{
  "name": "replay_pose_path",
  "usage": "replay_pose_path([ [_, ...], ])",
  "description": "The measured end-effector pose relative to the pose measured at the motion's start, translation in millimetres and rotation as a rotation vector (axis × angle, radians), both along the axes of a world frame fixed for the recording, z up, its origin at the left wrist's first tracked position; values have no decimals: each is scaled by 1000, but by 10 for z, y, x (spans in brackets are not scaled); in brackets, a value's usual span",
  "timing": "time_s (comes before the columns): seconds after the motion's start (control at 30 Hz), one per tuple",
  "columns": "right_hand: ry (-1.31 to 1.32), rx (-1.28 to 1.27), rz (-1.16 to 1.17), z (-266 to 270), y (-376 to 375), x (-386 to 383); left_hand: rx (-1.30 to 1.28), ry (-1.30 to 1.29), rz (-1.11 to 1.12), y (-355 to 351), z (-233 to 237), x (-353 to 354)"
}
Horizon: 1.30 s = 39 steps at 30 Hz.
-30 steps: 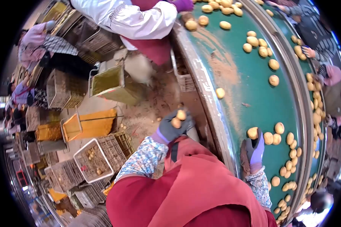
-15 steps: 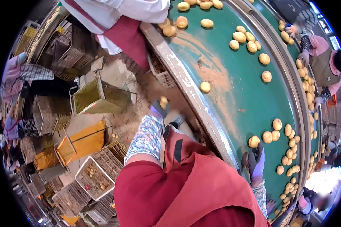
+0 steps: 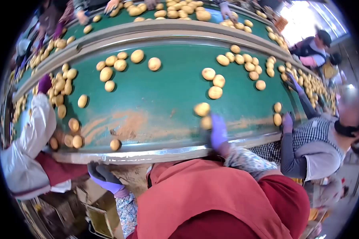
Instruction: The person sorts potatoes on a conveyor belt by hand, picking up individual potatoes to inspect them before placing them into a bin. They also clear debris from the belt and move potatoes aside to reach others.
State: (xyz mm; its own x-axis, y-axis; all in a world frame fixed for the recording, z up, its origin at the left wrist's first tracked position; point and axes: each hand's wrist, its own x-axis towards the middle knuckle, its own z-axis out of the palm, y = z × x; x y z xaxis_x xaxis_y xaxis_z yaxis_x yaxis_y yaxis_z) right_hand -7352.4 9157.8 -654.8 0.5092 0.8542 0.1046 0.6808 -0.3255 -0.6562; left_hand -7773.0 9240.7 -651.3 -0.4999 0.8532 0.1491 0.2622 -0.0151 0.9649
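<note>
My right hand (image 3: 218, 133), in a purple and dark glove, reaches over the green conveyor belt (image 3: 167, 95) near its close edge. It is smeared by motion, and its fingers are mostly hidden. A potato (image 3: 206, 122) is right at its fingertips, with another potato (image 3: 202, 109) just beyond. At the belt's near metal rail (image 3: 147, 156), to the left, is my left hand (image 3: 103, 175) in a matching glove. Its fingers are stretched out with no potato showing in them. A single potato (image 3: 115, 144) lies on the belt just past that hand.
More potatoes (image 3: 215, 92) are scattered across the belt, with brown dirt (image 3: 129, 123) near the rail. Beyond a metal divider (image 3: 167, 34) runs a second belt with potatoes. One person (image 3: 26, 147) stands close on the left, another (image 3: 311, 147) on the right. A crate-like frame (image 3: 99, 219) is below left.
My view has swung from the floor and crates to face the belt. My left hand, which held a potato low beside the belt, is now at the rail with none visible.
</note>
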Motion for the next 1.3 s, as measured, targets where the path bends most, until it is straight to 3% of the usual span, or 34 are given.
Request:
replay_pose_path([
  [0.03, -3, 68, 265, 173, 106, -302, 15, -69, -103, 154, 238, 219],
  [0.1, 279, -44, 587, 661, 365, -786, -18, 340, -452, 467, 478, 358],
  [0.17, -101, 173, 605, 649, 569, -797, 19, 524, -682, 682, 574, 610],
  [0.2, -170, 152, 541, 681, 738, -605, 73, 630, -777, 785, 466, 639],
  [0.23, -237, 135, 489, 694, 897, -294, 22, 579, -826, 826, 239, 630],
  [0.27, -526, 316, 330, 605, 996, -8, 38, 615, -809, 813, 54, 609],
  [0.3, -278, 251, 161, 394, 1064, 412, 96, 842, -770, 791, -24, 549],
  [0.37, 247, 238, -247, -17, 1203, 1243, 39, 728, -787, 822, 40, 438],
  [0.43, 550, 283, -345, -72, 1216, 1345, 5, 685, -799, 827, 172, 422],
  [0.5, -162, 29, -279, -219, 1272, 849, 84, 753, -861, 857, 326, 557],
  [0.53, -192, 2, -234, -221, 1310, 572, 72, 812, -970, 853, 446, 652],
  [0.6, -196, -49, 43, -62, 1389, -128, 154, 750, -1131, 816, 419, 853],
  [0.63, -163, -24, 190, -232, 1416, -408, 145, 761, -1190, 802, 311, 905],
  [0.7, 76, 100, 498, -179, 1354, -1002, 196, 763, -1320, 848, 224, 930],
  [0.73, 533, -45, 703, 114, 1402, -1149, 174, 799, -1322, 888, 215, 863],
  [0.8, 344, -91, 751, -17, 1447, -1189, 173, 776, -1282, 1087, 183, 579],
  [0.83, 300, -64, 779, 233, 1516, -1230, 165, 765, -1259, 1191, 164, 392],
  [0.93, 688, -176, 397, 168, 1679, -1246, 98, 697, -1069, 1523, 88, -179],
  [1.03, 301, -60, 537, 226, 2220, -1296, -31, 579, -874, 1811, 40, -528],
  [1.1, -113, 154, 481, -43, 2732, -1327, 0, 593, -794, 1889, 13, -674],
  [1.17, 10, 205, 502, 152, 3393, -1445, -29, 594, -720, 1923, -8, -772],
  [1.23, -95, 58, 404, 154, 3988, -1493, -40, 584, -612, 1949, 7, -860],
  [1.3, -387, -135, 395, -258, 4367, -1414, -57, 638, -621, 1943, 87, -990],
])
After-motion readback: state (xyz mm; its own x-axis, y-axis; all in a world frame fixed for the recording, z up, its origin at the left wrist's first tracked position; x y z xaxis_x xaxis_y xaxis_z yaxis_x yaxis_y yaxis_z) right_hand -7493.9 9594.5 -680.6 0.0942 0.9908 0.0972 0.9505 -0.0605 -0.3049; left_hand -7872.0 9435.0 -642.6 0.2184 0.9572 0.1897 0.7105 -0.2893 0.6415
